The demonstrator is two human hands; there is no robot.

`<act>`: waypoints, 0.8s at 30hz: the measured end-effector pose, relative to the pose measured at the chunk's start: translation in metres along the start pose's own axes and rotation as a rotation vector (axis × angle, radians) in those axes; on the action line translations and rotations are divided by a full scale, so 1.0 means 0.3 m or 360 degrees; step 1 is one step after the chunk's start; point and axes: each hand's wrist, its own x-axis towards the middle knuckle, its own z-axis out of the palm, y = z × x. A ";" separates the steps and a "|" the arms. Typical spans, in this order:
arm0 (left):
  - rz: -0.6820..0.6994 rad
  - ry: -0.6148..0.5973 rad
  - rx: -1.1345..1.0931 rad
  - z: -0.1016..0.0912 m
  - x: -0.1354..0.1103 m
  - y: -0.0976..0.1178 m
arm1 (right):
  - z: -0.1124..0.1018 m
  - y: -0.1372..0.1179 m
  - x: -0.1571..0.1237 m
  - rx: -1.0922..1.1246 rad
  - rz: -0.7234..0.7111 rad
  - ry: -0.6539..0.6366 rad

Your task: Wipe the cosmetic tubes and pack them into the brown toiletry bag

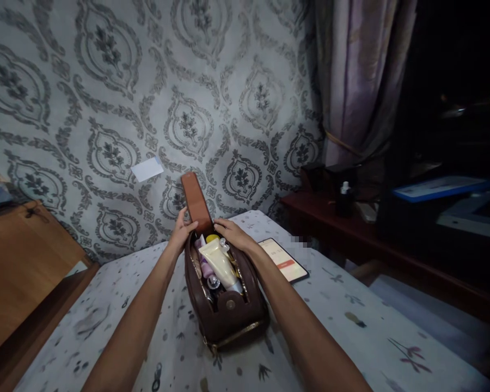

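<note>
A dark brown toiletry bag (228, 321) lies unzipped on the bed, its long tan-lined flap (197, 202) raised at the far end. Inside are a cream-coloured squeeze tube (218, 264) with a pale cap, a lilac tube (206, 268), a yellow lid (212, 238) and small items with clear round caps. My left hand (182, 231) grips the bag's far left edge at the base of the flap, thumb over it. On the far right edge, my right hand (233, 235) is closed on the bag, its fingertips beside the flap; part of its grip is hidden.
A lit phone or tablet (288, 261) lies on the patterned bedsheet (335, 321), right of the bag. A wooden headboard-like panel (28, 261) stands left. At right, a dark red table (322, 215) holds a small dropper-type bottle (344, 198). Patterned wallpaper backs the bed.
</note>
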 end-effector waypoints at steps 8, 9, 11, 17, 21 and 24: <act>0.0055 -0.0052 0.0084 0.015 -0.029 0.008 | -0.004 -0.017 0.000 0.0185 -0.0119 0.0011; 0.0058 -0.0051 0.0093 0.014 -0.031 0.007 | -0.005 -0.021 -0.002 0.0213 -0.0138 0.0009; 0.0061 -0.0068 0.0119 0.011 -0.037 0.010 | -0.006 -0.027 -0.005 0.0271 -0.0168 0.0003; 0.0210 -0.0123 0.0188 0.023 -0.058 0.027 | -0.007 -0.035 -0.010 0.0379 -0.0178 -0.0010; 0.0242 -0.0131 0.0197 0.030 -0.057 0.034 | -0.013 -0.050 -0.022 0.0344 -0.0208 0.0001; 0.0295 -0.0076 0.0252 0.036 -0.050 0.040 | -0.017 -0.061 -0.023 0.0296 -0.0232 0.0007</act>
